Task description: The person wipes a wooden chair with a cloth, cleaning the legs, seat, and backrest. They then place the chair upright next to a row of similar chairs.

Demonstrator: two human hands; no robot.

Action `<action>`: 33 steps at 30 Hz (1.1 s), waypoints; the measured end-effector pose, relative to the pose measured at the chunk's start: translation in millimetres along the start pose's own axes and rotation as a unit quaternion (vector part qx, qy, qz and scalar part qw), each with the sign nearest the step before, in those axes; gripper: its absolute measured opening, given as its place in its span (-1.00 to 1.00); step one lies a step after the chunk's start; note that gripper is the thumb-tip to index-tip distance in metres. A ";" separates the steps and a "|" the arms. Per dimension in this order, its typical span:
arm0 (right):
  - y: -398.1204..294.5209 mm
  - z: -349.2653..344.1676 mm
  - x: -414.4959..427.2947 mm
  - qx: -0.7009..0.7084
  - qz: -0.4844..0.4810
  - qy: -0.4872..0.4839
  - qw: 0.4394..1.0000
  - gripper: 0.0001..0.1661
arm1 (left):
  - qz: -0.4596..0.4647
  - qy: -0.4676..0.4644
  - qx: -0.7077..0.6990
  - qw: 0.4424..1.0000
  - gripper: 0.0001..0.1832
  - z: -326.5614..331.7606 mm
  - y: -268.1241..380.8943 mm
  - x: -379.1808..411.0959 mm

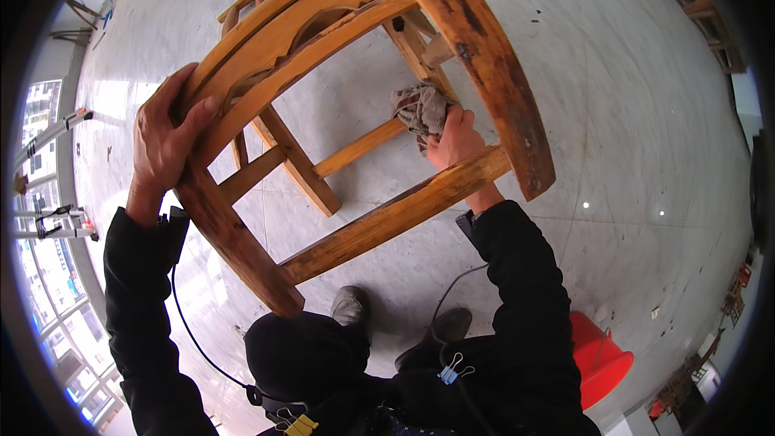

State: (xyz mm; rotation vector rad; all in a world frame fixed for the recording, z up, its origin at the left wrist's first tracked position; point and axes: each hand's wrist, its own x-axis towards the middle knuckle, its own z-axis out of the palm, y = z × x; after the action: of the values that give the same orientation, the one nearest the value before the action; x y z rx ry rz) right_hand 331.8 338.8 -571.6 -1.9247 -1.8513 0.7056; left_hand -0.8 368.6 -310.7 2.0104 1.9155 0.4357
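A varnished wooden chair [393, 209] is tilted in front of me, its legs and stretchers towards me. My left hand [166, 133] grips the seat frame at its left corner, the thumb on the near face. My right hand [457, 139] reaches between the legs and holds a crumpled grey-brown cloth [422, 110]. The cloth lies against the junction of a far stretcher and leg. Dark worn patches mark the nearer legs and the front stretcher. The palm of my right hand is hidden.
A red bucket [599, 363] stands on the grey floor [629, 163] by my right side. My shoes are below the chair. Metal ladder parts [57, 224] are at the left near the windows. Wooden furniture [690, 0] lines the upper right edge. A thin cable hangs from each sleeve.
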 end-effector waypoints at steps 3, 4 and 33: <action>-5.0 15.0 26.8 0.131 0.063 -0.099 0.984 -0.53 | -0.005 0.006 -0.005 1.000 -0.21 0.9 2.7 -2.1; -20.6 16.7 34.2 0.391 0.123 -0.138 0.902 -0.59 | -0.005 0.009 -0.002 1.000 -0.20 1.3 -1.0 -2.1; -76.4 54.9 109.8 -0.240 -0.184 0.275 0.913 -0.55 | -0.021 0.004 -0.006 1.000 -0.20 -1.4 5.5 -1.5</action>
State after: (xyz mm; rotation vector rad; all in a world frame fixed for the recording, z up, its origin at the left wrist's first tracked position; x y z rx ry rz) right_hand 238.6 448.9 -581.2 -1.6958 -2.0161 -0.4170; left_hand 3.4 366.9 -307.0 1.9599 1.9518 0.4437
